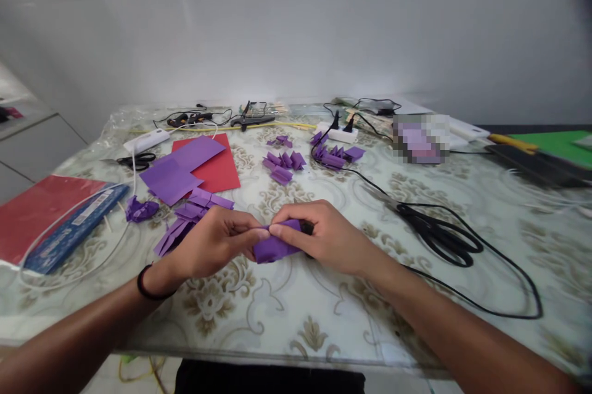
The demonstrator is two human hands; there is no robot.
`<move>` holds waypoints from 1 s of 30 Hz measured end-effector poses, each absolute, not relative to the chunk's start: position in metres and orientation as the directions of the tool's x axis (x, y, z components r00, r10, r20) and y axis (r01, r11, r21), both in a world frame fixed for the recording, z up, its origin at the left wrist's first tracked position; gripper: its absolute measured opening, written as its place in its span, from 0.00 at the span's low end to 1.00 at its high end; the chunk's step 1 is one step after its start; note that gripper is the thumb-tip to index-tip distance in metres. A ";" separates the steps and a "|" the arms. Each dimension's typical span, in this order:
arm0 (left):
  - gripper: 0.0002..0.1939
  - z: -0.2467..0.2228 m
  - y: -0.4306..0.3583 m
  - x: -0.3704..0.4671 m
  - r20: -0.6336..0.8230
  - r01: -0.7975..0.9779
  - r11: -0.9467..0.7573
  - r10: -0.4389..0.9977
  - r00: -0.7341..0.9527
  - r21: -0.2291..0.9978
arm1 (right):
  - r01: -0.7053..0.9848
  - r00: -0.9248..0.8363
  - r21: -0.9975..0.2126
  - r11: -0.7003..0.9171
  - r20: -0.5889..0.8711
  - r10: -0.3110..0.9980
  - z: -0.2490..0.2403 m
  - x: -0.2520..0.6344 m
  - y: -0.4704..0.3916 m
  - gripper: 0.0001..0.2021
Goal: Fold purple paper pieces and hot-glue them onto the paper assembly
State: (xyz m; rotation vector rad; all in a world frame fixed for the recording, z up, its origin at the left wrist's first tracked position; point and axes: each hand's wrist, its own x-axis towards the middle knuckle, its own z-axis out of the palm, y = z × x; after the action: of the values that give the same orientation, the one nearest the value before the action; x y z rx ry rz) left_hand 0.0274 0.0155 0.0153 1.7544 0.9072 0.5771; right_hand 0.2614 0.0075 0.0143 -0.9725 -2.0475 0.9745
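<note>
Between my two hands, above the near middle of the table, is a small folded piece of purple paper [276, 250]. My left hand [216, 243] pinches its left upper edge between thumb and fingers. On the other side, my right hand [326, 235] grips the same paper, its thumb pressed on the upper edge close to the left thumb. Behind my left hand lie folded purple paper strips [185, 215]. Farther off, several pleated purple paper pieces [283, 164] rest in the middle of the table, with another cluster [332, 156] to their right.
Large black-handled scissors [437, 233] and a looping black cable [531, 295] lie at right. Smaller scissors [136, 161], purple sheets [171, 181], a red sheet [217, 169] and crumpled purple paper [140, 209] are at left. A white power strip [340, 134] sits at the back.
</note>
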 end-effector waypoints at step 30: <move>0.14 -0.006 0.019 0.025 0.016 0.225 -0.146 0.868 0.496 0.963 | 0.446 -0.313 -0.799 0.403 0.283 0.907 0.021 0.344 0.008 0.10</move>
State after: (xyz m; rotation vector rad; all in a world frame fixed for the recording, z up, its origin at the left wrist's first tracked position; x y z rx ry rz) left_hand 0.0246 0.0186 -0.0065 1.6569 0.9482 0.7406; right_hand 0.3436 0.0080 0.0212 -1.1560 -1.9194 0.7883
